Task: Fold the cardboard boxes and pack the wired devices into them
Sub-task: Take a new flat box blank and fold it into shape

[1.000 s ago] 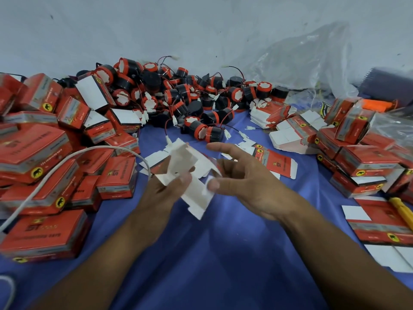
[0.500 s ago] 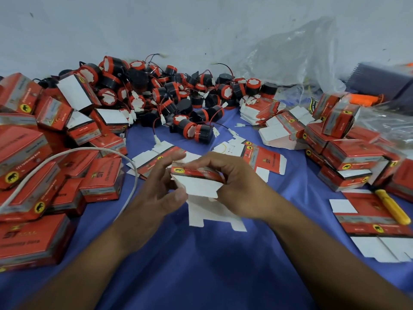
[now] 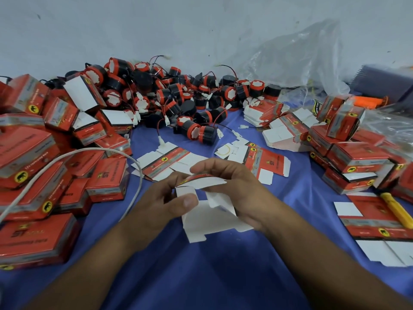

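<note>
- left hand (image 3: 169, 199) pinches a white side flap of the half-formed cardboard box (image 3: 207, 217) between thumb and fingers; right hand (image 3: 237, 189) curls over the red top panel, fingers bent round its edge; the two grips look meant to bow the flat sheet into a sleeve
- box sits centre frame, held just above the blue surface (image 3: 201, 276); white inner side faces the camera; lower flaps hang loose, not yet tucked
- judged step: forming the box; nothing packed in this one yet
- wired devices (image 3: 178, 97) heaped upper centre against the wall, probably kept within reach for the next pick; too many to count exactly, several dozen
- flat blanks (image 3: 165, 163): two loose just beyond the hands; one stack (image 3: 263, 110) right of centre; at least one more lower right
- closed boxes (image 3: 33, 164): well over ten at left, roughly ten at right; likely kept to the sides so the middle stays for work
- one yellow-handled tool (image 3: 395, 209) at right edge; one white cable (image 3: 67, 157) at left; one plastic bag (image 3: 290, 59) upper right
</note>
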The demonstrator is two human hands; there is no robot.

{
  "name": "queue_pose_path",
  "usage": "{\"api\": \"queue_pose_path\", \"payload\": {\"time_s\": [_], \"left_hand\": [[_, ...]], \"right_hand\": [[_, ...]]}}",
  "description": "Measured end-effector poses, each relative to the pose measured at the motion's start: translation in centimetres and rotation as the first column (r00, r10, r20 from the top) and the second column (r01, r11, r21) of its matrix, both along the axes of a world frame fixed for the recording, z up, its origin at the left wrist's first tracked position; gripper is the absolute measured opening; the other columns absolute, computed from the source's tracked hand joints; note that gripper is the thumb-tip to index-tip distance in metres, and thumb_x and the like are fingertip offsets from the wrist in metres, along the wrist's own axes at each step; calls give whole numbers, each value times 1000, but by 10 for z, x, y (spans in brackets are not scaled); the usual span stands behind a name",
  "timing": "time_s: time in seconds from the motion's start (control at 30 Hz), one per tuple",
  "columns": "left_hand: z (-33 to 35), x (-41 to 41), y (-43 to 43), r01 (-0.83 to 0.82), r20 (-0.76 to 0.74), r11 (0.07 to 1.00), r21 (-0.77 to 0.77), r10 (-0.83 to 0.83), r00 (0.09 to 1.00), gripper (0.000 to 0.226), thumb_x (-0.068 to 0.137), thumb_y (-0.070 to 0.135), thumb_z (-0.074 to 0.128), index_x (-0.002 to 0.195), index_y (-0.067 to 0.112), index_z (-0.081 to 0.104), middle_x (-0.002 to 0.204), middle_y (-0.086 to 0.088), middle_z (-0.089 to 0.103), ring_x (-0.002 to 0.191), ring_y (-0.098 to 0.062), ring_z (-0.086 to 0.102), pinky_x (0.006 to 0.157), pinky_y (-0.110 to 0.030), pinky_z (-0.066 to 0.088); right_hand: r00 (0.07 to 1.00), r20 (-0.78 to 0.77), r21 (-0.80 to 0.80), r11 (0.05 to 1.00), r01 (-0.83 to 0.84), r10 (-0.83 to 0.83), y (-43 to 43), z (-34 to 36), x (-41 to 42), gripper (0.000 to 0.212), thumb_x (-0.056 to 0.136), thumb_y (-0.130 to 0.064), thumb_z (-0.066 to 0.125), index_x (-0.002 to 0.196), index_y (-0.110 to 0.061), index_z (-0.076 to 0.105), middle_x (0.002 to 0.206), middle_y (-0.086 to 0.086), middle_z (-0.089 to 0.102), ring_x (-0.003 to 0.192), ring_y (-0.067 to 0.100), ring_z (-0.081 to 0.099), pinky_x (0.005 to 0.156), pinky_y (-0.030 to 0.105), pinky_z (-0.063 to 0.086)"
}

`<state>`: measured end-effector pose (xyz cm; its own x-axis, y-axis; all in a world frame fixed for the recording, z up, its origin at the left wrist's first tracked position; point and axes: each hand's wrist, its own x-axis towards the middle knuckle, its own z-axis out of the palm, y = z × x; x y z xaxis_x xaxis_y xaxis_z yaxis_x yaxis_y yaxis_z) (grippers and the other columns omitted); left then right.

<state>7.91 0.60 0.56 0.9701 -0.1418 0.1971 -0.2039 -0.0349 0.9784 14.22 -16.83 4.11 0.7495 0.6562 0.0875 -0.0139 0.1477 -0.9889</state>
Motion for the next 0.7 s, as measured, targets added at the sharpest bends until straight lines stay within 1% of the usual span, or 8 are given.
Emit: {"api": "queue_pose_path", "payload": {"time_s": [0.13,0.2,0.3,0.4,0.47,0.57,0.63,0.7], "left_hand": [[6,-1,3,-9,12,998,-54,10,1000,67,71,51,74,118,4,63,118,-26,60,112,-38,58,90,-52,51],[8,-1,5,-27,-2,996,-82,27,1000,76,71,43,68,118,-14,51,116,-38,51,105,-40,54,90,-52,46],[14,-3,5,-19,-57,991,-130,12,998,88,66,43,73,118,-22,44,106,-28,51,101,-30,46,85,-46,40],[14,-5,6,17,-102,988,-155,-34,994,106,54,60,87,115,-19,50,104,-19,54,97,-28,50,86,-41,41],[12,-6,8,81,-157,981,-178,-109,982,94,54,57,89,118,-6,60,111,-21,64,103,-29,59,89,-40,47],[11,-9,8,108,-194,986,-125,-131,972,62,59,36,84,113,9,69,115,-15,69,104,-26,64,85,-35,53],[8,-6,8,58,-203,991,-123,-82,976,69,63,31,74,117,-8,58,110,-28,62,100,-35,57,84,-45,46],[6,-5,8,13,-194,987,-162,-45,980,74,62,30,73,115,-16,50,101,-26,56,95,-35,50,83,-49,36]], "right_hand": [[992,-57,103,989,-108,114,-1,0,-2,28,87,7,60,90,-17,76,91,-1,76,77,6,69,66,15,52],[983,-78,149,977,-154,167,-2,0,-2,24,89,8,56,100,-9,69,91,-3,76,75,3,69,66,13,51],[963,-82,195,951,-238,258,-2,-1,0,23,87,-3,70,109,-6,65,95,-3,74,82,4,68,73,15,52],[945,-92,206,935,-290,314,-3,-2,3,48,71,-32,88,111,-12,72,107,9,68,98,19,63,90,28,49],[944,-98,223,931,-288,315,-4,-4,6,47,70,-25,90,112,-12,73,110,16,67,101,29,61,94,37,49],[981,-40,169,969,-179,188,-2,-5,4,35,77,9,67,97,-18,78,96,10,74,83,22,70,75,29,58],[993,-37,174,979,-107,115,1,-5,2,36,77,10,60,88,-18,79,88,8,75,74,19,71,66,25,57],[996,-55,194,979,-58,70,4,-2,-2,28,78,3,62,84,-19,78,85,5,75,70,14,70,62,22,55]]}}
